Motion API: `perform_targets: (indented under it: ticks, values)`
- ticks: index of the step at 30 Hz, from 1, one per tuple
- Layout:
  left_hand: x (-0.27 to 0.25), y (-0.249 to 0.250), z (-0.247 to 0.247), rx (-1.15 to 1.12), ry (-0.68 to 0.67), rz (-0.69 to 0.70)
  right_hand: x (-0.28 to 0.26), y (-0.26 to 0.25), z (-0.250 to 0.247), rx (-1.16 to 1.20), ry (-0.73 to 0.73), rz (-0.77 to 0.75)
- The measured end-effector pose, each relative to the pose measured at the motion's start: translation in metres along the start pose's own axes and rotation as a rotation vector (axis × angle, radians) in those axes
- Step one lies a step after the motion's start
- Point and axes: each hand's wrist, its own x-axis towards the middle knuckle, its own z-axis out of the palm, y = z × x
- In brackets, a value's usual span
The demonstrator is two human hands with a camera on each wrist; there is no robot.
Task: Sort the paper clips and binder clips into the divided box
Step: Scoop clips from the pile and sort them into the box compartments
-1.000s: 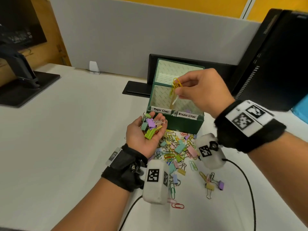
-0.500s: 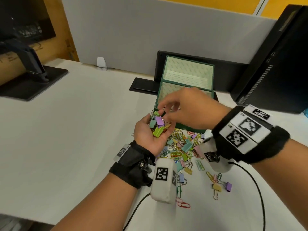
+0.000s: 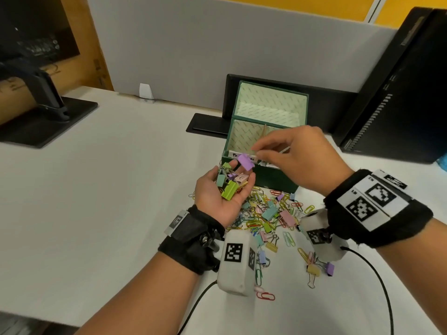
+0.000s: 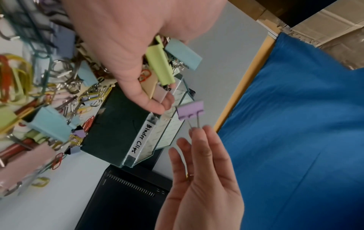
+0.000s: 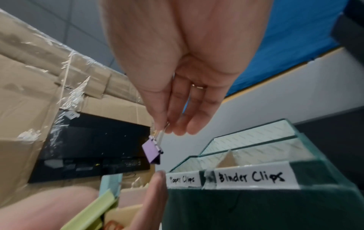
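A white desk (image 3: pixel 101 194) meets a grey partition (image 3: pixel 217 44), yellow wall (image 3: pixel 338 6) above, black monitor stand (image 3: pixel 48 112) at left.

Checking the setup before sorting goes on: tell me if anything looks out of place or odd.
Nothing stands out. The clips on the table are the unsorted pile, the green box stands upright, and the right hand pinches a purple binder clip by its wire handles.

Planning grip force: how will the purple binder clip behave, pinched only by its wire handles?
The purple binder clip probably swings freely, hanging from wire handles the right hand pinches. It looks light and rigid, with a folded body. The thin wires could slip.
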Motion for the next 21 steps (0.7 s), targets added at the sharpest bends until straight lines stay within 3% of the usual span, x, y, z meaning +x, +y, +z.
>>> perform_targets:
  ticks: [5,8,10,13,21]
  values:
    - [0.000,-0.001,-0.001,0.032,0.016,-0.006,0.011,0.025,-0.012,0.188,0.296,0.178]
    - [0.000,-0.001,0.000,0.025,0.018,-0.012,0.018,0.039,-0.014,0.145,0.401,0.241]
    - [0.000,-0.002,0.000,0.029,0.026,-0.009,0.019,0.045,-0.012,0.031,0.339,0.288]
    - [0.000,-0.002,-0.001,0.036,0.034,-0.005,0.014,0.048,-0.003,-0.129,0.106,0.317]
    - [0.003,-0.003,-0.002,0.072,-0.004,0.030,-0.005,0.003,0.012,-0.088,-0.192,-0.042]
